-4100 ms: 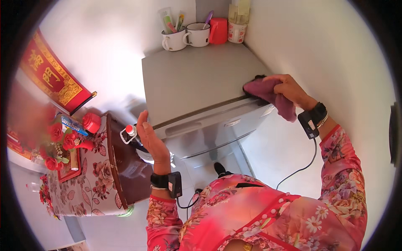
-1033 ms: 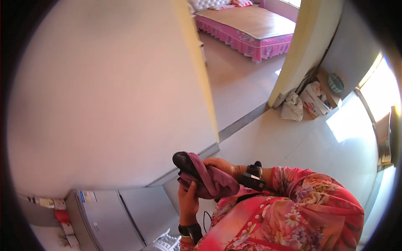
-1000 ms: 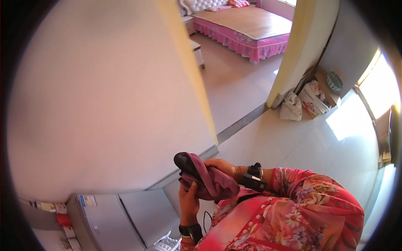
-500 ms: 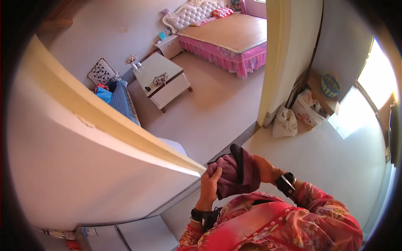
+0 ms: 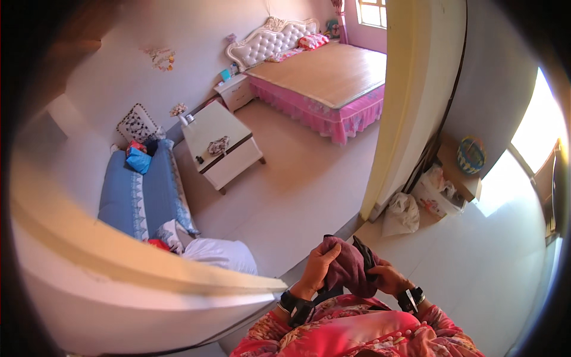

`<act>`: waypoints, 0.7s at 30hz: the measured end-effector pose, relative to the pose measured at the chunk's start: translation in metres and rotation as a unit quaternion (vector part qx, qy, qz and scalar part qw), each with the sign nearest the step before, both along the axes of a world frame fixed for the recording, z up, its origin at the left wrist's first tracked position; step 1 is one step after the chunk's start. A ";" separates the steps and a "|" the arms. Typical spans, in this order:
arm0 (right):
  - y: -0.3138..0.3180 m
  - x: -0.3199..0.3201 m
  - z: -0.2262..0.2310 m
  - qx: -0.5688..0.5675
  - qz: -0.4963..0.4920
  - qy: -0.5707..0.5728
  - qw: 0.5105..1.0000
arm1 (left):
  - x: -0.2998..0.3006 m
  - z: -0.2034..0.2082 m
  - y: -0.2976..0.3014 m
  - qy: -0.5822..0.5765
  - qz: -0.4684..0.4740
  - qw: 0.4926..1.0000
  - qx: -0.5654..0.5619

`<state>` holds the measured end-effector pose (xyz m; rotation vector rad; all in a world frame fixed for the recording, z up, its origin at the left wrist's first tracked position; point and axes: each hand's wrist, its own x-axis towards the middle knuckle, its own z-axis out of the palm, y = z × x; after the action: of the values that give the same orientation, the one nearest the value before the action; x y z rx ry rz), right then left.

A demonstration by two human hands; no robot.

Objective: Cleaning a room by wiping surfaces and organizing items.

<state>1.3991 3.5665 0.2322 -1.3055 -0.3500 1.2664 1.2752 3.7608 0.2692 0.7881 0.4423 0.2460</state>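
A maroon cloth piece with a black edge band (image 5: 348, 268) is held bunched in front of my body; what kind of garment it is, I cannot make out. My left hand (image 5: 319, 268) grips its left side, thumb on top. At the cloth's right side, my right hand (image 5: 389, 278) is closed on the black edge, with the fingers partly hidden behind the fabric. Dark straps with small boxes circle both wrists, below red floral sleeves.
A yellow door frame (image 5: 397, 107) rises ahead. Beyond it are a low table (image 5: 220, 140), a blue-covered sofa (image 5: 119, 190) and a bed with a pink skirt (image 5: 321, 113). To the right stand a white plastic bag (image 5: 402, 214), a box of bags (image 5: 437, 193) and a woven basket (image 5: 471, 154).
My view has shifted, showing more of the room and sofa. The cloth has been turned and bunched, and my right hand now grips its black edge from the right.
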 end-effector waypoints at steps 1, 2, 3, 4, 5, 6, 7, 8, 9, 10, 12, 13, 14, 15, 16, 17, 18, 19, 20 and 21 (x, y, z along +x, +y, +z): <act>0.003 0.015 -0.017 -0.002 -0.010 -0.012 1.000 | 0.014 0.002 0.012 0.001 -0.016 1.000 -0.012; 0.002 0.030 -0.050 0.015 -0.075 0.100 0.992 | 0.026 -0.003 0.024 -0.012 -0.032 0.999 -0.014; 0.012 0.050 -0.064 0.039 -0.130 0.211 0.968 | 0.037 -0.011 0.042 -0.016 -0.028 0.999 -0.012; 0.036 0.047 -0.026 0.048 -0.172 0.215 0.960 | 0.047 -0.012 0.061 -0.016 -0.016 1.000 -0.012; 0.050 0.060 -0.008 0.049 -0.169 0.207 0.962 | 0.057 -0.010 0.080 -0.024 -0.014 1.000 -0.012; 0.061 0.068 0.005 0.038 -0.166 0.188 0.967 | 0.066 -0.004 0.098 -0.037 -0.014 0.999 -0.007; 0.073 0.076 0.012 0.028 -0.162 0.169 0.972 | 0.073 0.001 0.115 -0.049 -0.013 0.999 -0.003; 0.080 0.095 0.003 0.055 -0.116 0.156 0.979 | 0.081 0.005 0.132 -0.062 -0.005 0.998 -0.007; 0.101 0.097 0.009 0.058 -0.121 0.154 0.979 | 0.083 0.006 0.149 -0.064 -0.010 0.998 -0.005; 0.128 0.102 0.021 0.064 -0.131 0.157 0.977 | 0.086 0.007 0.166 -0.049 0.017 0.999 0.010; 0.163 0.121 0.006 0.087 -0.114 0.143 0.979 | 0.089 0.010 0.195 -0.039 0.060 0.997 0.002; 0.181 0.130 -0.003 0.086 -0.111 0.144 0.979 | 0.087 0.013 0.208 -0.037 0.062 0.997 0.002; 0.199 0.138 -0.011 0.073 -0.087 0.139 0.984 | 0.085 0.015 0.219 -0.038 0.099 0.994 -0.008; 0.220 0.137 -0.015 0.056 -0.054 0.136 0.988 | 0.075 0.016 0.231 -0.035 0.146 0.989 -0.019; 0.240 0.133 -0.008 0.048 -0.030 0.142 0.988 | 0.069 0.013 0.244 -0.025 0.172 0.985 -0.012; 0.256 0.127 0.002 0.048 -0.017 0.160 0.986 | 0.064 0.010 0.256 -0.019 0.201 0.979 -0.016; 0.276 0.124 0.014 0.046 0.006 0.177 0.983 | 0.061 0.007 0.266 -0.009 0.202 0.979 0.004; 0.299 0.121 0.017 0.042 0.031 0.194 0.980 | 0.057 0.004 0.276 0.004 0.206 0.978 0.023; 0.314 0.126 0.004 0.034 0.050 0.190 0.980 | 0.057 0.004 0.284 -0.003 0.215 0.976 0.024; 0.334 0.125 0.002 0.014 0.094 0.195 0.976 | 0.055 0.001 0.292 -0.010 0.230 0.973 0.011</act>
<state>1.5243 3.9005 0.2344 -0.9864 -0.2132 1.6367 1.3297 4.0529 0.2706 0.6953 0.6010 0.6904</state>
